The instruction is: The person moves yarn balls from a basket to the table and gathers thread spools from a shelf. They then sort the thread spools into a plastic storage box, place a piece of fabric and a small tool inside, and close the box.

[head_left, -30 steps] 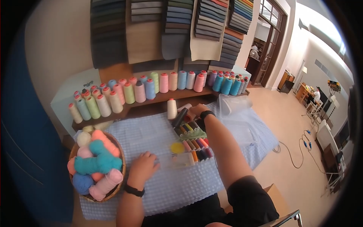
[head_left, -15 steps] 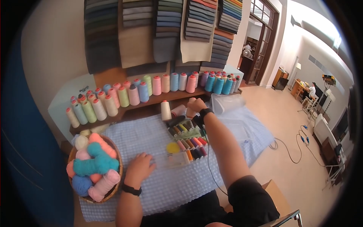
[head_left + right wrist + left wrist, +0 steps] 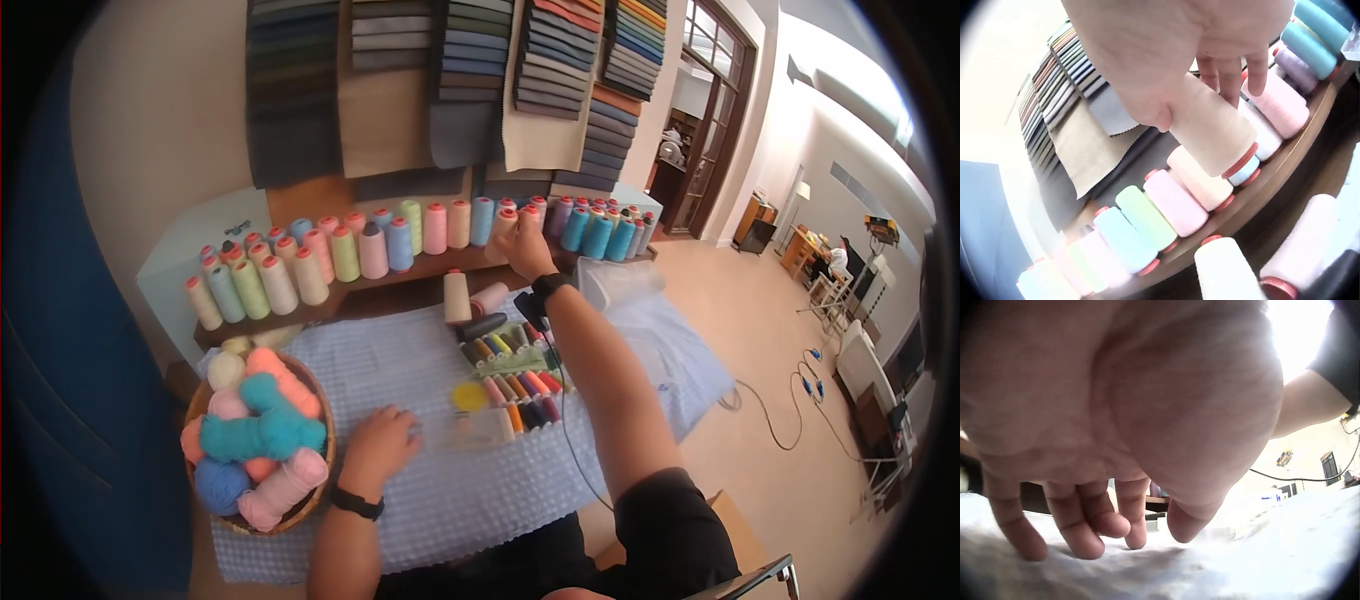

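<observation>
My right hand (image 3: 526, 250) grips a peach thread cone (image 3: 1213, 128) with a red base, thumb on one side and fingers on the other. In the right wrist view the cone is tilted, over the row of cones on the wooden shelf (image 3: 380, 278). Below, a cream cone (image 3: 456, 297) stands upright, a pale pink cone (image 3: 490, 297) lies on its side and a black spool (image 3: 482, 325) lies in front. My left hand (image 3: 382, 445) rests palm down on the checked cloth (image 3: 430, 520), fingertips touching it in the left wrist view.
A basket (image 3: 318, 478) of yarn stands at the left. Small thread spools (image 3: 520, 390) lie in rows mid-table, beside a yellow disc (image 3: 467, 397). A clear plastic container (image 3: 610, 285) sits at the back right. Fabric swatches (image 3: 385, 120) hang behind the shelf.
My right hand has lifted the peach cone from beside the pale pink cone and carried it up to the shelf. The black spool, tilted up earlier, now lies flat. My left hand stays put.
</observation>
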Tool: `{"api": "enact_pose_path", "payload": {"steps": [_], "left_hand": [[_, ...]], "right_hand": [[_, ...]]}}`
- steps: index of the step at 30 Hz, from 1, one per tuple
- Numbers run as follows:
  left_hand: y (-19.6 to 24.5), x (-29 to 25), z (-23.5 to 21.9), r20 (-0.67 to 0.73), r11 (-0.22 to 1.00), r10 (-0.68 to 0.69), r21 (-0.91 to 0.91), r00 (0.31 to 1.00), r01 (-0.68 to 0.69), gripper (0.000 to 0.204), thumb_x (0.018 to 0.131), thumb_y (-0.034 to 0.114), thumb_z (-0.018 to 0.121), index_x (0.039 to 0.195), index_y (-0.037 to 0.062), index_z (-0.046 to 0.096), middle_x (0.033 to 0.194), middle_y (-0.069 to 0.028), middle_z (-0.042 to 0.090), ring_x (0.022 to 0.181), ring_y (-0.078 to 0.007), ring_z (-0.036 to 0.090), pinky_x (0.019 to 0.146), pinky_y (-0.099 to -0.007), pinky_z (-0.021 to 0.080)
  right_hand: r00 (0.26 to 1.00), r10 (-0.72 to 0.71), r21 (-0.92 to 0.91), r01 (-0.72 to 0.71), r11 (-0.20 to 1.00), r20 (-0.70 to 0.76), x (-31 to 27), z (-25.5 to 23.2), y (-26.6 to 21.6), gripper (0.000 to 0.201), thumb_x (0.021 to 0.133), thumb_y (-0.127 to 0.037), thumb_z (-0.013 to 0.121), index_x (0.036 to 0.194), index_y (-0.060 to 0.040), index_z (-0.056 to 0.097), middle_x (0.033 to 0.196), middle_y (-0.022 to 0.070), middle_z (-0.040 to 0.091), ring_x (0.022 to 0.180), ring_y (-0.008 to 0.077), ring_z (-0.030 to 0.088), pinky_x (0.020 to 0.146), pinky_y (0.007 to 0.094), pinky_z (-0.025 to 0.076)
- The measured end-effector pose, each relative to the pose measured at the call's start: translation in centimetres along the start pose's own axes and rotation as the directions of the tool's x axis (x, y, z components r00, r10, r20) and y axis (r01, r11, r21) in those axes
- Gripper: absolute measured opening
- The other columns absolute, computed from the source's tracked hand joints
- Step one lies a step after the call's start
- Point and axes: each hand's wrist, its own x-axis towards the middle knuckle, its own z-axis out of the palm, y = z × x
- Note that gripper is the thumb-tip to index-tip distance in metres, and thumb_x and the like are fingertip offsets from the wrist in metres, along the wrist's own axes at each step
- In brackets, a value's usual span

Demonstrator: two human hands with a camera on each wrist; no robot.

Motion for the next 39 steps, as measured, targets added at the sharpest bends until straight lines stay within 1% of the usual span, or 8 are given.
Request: {"api": "enact_pose_path", "payload": {"steps": [6, 13, 23, 26, 29, 33, 36, 39], "left_hand": [[-0.7, 0.1, 0.7, 0.011, 0.999, -0.004, 0.034, 1.000, 0.003, 0.029, 0.094, 0.027, 0.072, 0.117, 0.0108, 0.072, 0.115, -0.0127, 0.071, 0.113, -0.0361, 0.067, 0.095, -0.0495, 0.054], [-0.4, -0.1, 0.4, 0.052, 0.999, -0.036, 0.016, 0.998, 0.036, 0.031, 0.095, 0.031, 0.072, 0.120, 0.0116, 0.069, 0.116, -0.0120, 0.073, 0.115, -0.0355, 0.068, 0.097, -0.0525, 0.052], [0.0, -0.2, 0.1, 0.086, 0.997, -0.074, 0.001, 0.993, 0.075, 0.036, 0.097, 0.033, 0.071, 0.126, 0.0114, 0.065, 0.120, -0.0139, 0.074, 0.118, -0.0377, 0.067, 0.101, -0.0585, 0.047], [0.1, -0.1, -0.1, 0.104, 0.996, -0.084, -0.028, 0.991, 0.087, 0.037, 0.098, 0.033, 0.071, 0.126, 0.0106, 0.065, 0.121, -0.0150, 0.074, 0.119, -0.0377, 0.067, 0.102, -0.0575, 0.047], [0.4, -0.2, -0.4, 0.100, 0.994, -0.091, -0.054, 0.991, 0.097, 0.036, 0.098, 0.033, 0.070, 0.126, 0.0100, 0.066, 0.120, -0.0154, 0.074, 0.118, -0.0378, 0.067, 0.103, -0.0577, 0.046], [0.5, -0.1, -0.5, 0.080, 0.994, -0.082, -0.059, 0.993, 0.087, 0.035, 0.097, 0.033, 0.070, 0.124, 0.0102, 0.067, 0.119, -0.0148, 0.075, 0.116, -0.0378, 0.068, 0.102, -0.0569, 0.046], [0.2, 0.0, 0.4, 0.060, 0.998, -0.065, -0.018, 0.996, 0.066, 0.035, 0.097, 0.034, 0.070, 0.123, 0.0102, 0.067, 0.118, -0.0146, 0.076, 0.115, -0.0379, 0.069, 0.100, -0.0564, 0.048], [-0.2, 0.0, 0.5, 0.076, 0.997, -0.076, 0.024, 0.994, 0.074, 0.036, 0.097, 0.036, 0.070, 0.122, 0.0102, 0.067, 0.118, -0.0147, 0.076, 0.114, -0.0384, 0.070, 0.099, -0.0565, 0.049]], "right_hand": [[0.987, -0.162, 0.026, 0.162, 0.986, -0.007, 1.6, 5.5, 0.8, 0.060, 0.092, -0.025, 0.073, 0.138, 0.0061, 0.051, 0.115, 0.0354, 0.070, 0.112, 0.0511, 0.069, 0.094, 0.0514, 0.056], [0.999, 0.003, 0.017, -0.004, 1.000, 0.035, 2.0, 9.3, 1.3, 0.069, 0.092, -0.027, 0.080, 0.146, 0.0042, 0.049, 0.130, 0.0276, 0.068, 0.118, 0.0436, 0.069, 0.099, 0.0454, 0.055], [0.999, -0.041, 0.070, 0.042, 0.997, -0.008, 2.1, 11.1, 1.5, 0.065, 0.088, -0.026, 0.081, 0.140, 0.0038, 0.054, 0.121, 0.0304, 0.072, 0.115, 0.0468, 0.070, 0.098, 0.0484, 0.057], [0.961, -0.185, -0.108, 0.165, 0.980, -0.206, 2.0, 11.5, 3.5, 0.061, 0.090, -0.030, 0.079, 0.136, 0.0037, 0.057, 0.120, 0.0292, 0.072, 0.111, 0.0454, 0.071, 0.095, 0.0475, 0.057], [0.989, -0.034, -0.081, 0.022, 0.996, -0.144, 1.2, 8.1, 2.5, 0.054, 0.091, -0.037, 0.077, 0.125, 0.0032, 0.064, 0.112, 0.0265, 0.075, 0.107, 0.0427, 0.073, 0.093, 0.0477, 0.058], [0.987, 0.035, -0.148, -0.011, 0.989, 0.159, -1.3, 6.8, 4.4, 0.047, 0.091, -0.043, 0.076, 0.107, 0.0010, 0.074, 0.101, 0.0237, 0.079, 0.101, 0.0402, 0.076, 0.091, 0.0483, 0.059], [0.946, 0.197, -0.283, -0.121, 0.952, 0.258, -3.7, 7.1, 2.7, 0.063, 0.086, -0.054, 0.078, 0.120, -0.0006, 0.072, 0.116, 0.0263, 0.077, 0.112, 0.0429, 0.073, 0.097, 0.0482, 0.057], [0.931, 0.212, -0.218, -0.150, 0.964, 0.296, -5.3, 7.8, 0.2, 0.075, 0.084, -0.057, 0.079, 0.132, -0.0005, 0.066, 0.123, 0.0262, 0.074, 0.122, 0.0429, 0.069, 0.103, 0.0495, 0.054]]}}
